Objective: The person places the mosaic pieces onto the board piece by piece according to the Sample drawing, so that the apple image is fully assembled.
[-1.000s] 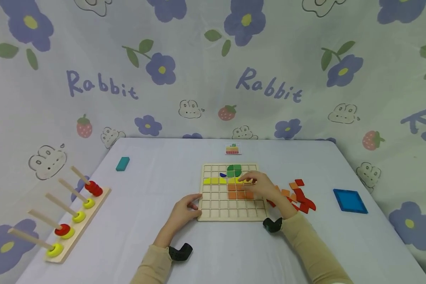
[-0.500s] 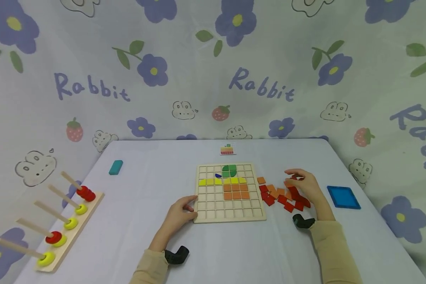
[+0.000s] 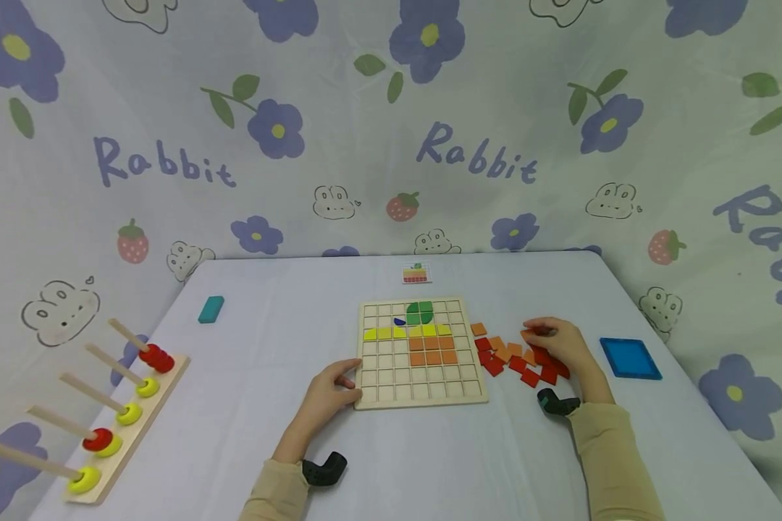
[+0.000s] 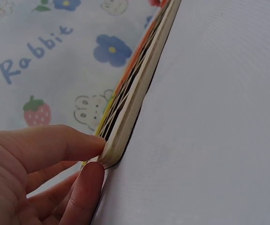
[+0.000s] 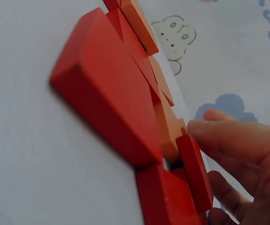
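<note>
A wooden grid board (image 3: 384, 391) lies mid-table, with yellow, orange and green tiles (image 3: 420, 312) and a blue half-round tile (image 3: 400, 322) on it. My left hand (image 3: 329, 391) holds the board's left edge; in the left wrist view, thumb and finger (image 4: 55, 147) pinch its corner. My right hand (image 3: 563, 347) is at the far right of a scattered pile of red and orange tiles (image 3: 493, 367). Its fingertips meet an orange tile (image 3: 527, 336); whether they grip it is unclear. In the right wrist view, the fingers (image 5: 238, 140) are beside a red tile (image 5: 196, 173).
A picture card (image 3: 417, 273) lies behind the board. To the right is a blue tray (image 3: 632, 358). A teal block (image 3: 211, 309) lies at the back left, and a peg stand (image 3: 137, 427) with red and yellow rings stands at the left.
My right hand has left the board and moved right to the loose tiles, then lowered slightly over them. An orange tile now shows in the yellow row. My left hand stays on the board's edge.
</note>
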### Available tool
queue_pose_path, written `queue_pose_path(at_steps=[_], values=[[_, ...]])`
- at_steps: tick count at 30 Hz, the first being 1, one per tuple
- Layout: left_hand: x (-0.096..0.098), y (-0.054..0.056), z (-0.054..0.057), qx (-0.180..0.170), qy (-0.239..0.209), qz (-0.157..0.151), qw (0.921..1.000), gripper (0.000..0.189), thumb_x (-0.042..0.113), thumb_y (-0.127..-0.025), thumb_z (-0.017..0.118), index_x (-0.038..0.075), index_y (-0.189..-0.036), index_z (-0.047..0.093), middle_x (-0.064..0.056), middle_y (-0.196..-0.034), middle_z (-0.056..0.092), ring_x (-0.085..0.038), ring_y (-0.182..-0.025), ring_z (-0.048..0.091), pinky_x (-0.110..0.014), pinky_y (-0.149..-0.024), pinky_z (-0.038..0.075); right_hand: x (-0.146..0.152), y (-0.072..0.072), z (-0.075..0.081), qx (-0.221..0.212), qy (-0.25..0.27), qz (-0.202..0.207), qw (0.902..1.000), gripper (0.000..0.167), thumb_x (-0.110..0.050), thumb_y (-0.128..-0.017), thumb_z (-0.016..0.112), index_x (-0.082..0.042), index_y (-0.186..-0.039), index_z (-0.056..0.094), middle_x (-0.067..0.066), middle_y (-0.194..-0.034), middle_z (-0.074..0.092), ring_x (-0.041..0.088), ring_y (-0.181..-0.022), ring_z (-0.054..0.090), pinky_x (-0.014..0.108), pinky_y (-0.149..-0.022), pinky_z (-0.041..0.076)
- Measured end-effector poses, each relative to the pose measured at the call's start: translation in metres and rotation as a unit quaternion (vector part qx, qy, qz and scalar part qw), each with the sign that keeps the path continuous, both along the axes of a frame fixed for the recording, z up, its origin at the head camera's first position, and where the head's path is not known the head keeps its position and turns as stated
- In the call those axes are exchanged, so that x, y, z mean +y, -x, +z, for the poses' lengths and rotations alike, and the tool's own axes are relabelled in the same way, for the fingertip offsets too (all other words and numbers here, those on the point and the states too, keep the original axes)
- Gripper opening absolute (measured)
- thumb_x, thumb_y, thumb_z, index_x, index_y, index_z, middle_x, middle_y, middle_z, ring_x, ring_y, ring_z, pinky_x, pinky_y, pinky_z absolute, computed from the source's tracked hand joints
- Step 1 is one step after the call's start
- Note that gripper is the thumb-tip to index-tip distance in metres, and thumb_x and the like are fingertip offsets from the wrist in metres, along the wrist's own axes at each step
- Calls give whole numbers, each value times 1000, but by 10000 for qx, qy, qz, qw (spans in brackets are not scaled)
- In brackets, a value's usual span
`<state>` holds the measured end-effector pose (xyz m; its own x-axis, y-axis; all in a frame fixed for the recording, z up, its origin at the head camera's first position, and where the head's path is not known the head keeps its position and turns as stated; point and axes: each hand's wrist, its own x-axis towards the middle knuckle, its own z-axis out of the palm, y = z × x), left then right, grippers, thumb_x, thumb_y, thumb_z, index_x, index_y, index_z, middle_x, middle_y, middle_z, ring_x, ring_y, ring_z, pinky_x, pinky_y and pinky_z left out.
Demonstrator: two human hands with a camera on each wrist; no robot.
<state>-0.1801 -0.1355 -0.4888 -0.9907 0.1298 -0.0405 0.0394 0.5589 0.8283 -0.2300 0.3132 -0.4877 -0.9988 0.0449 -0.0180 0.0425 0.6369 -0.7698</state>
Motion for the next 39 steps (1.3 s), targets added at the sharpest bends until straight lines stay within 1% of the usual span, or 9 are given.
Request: queue_pose_path(at_steps=[8,12,16,21,25,28,31,34,39], values=[[1,0,1,15,-36,-8,10000,54,5,-73,71,11,-125,58,-2,-85,58,-14,-72,50,-25,-57,42,-3,1,3,458,-657,561,9952,33,-11,-85,63,-1,-116,63,23,-119,57,38,-109,49,54,-92,38],[1,0,0,37,-33,-6,10000,54,6,-73,70,11,-125,58,-2,-84,58,-14,-72,50,-24,-57,42,-6,1,8,612,-946,625,9917,31,-8,-84,64,-2,-115,64,23,-118,57,39,-109,49,56,-92,37],[0,1,0,52,1,-19,10000,53,6,-73,70,11,-125,58,-2,-84,58,-14,-72,49,-24,-58,41,-7,1,10,601,-843,561,9931,31,-8,-84,64,-3,-115,63,22,-117,56,38,-107,49,55,-92,37],[0,1,0,34,9,-31,10000,54,5,-73,71,10,-125,58,-3,-84,58,-14,-72,49,-25,-58,42,-10,1,12,248,-53,188,9995,36,-18,-87,64,-7,-121,60,19,-115,55,33,-101,50,41,-83,47],[0,2,0,1,-35,-22,10000,54,4,-73,71,11,-125,58,-4,-85,58,-14,-73,50,-25,-58,42,-20,1,16,-116,1044,-118,9944,47,-29,-87,63,-8,-127,54,16,-123,51,24,-101,51,23,-77,46],[-1,2,0,4,-34,-23,10000,54,4,-73,71,11,-125,58,-4,-84,58,-15,-72,49,-26,-58,42,-35,3,21,-342,2029,-144,9785,54,-27,-86,65,-2,-131,48,12,-125,49,13,-96,54,19,-77,46],[-1,2,0,2,-34,-25,10000,54,5,-73,71,11,-125,58,-4,-83,58,-15,-72,49,-26,-58,41,-55,4,27,-618,2957,-35,9533,57,-17,-86,64,3,-134,42,8,-119,50,9,-88,58,23,-79,49],[-1,3,0,-11,-40,-18,10000,54,5,-72,71,11,-125,58,-4,-83,58,-15,-71,49,-26,-58,41,-77,8,30,-810,3507,172,9328,56,-8,-86,63,5,-135,39,3,-111,51,9,-86,60,25,-79,50],[0,3,1,-27,-84,-8,10000,55,5,-71,71,11,-125,58,-4,-82,58,-14,-72,49,-26,-58,41,-114,14,35,-940,3540,454,9294,50,-2,-86,61,7,-131,43,2,-105,54,8,-86,59,25,-78,50]])
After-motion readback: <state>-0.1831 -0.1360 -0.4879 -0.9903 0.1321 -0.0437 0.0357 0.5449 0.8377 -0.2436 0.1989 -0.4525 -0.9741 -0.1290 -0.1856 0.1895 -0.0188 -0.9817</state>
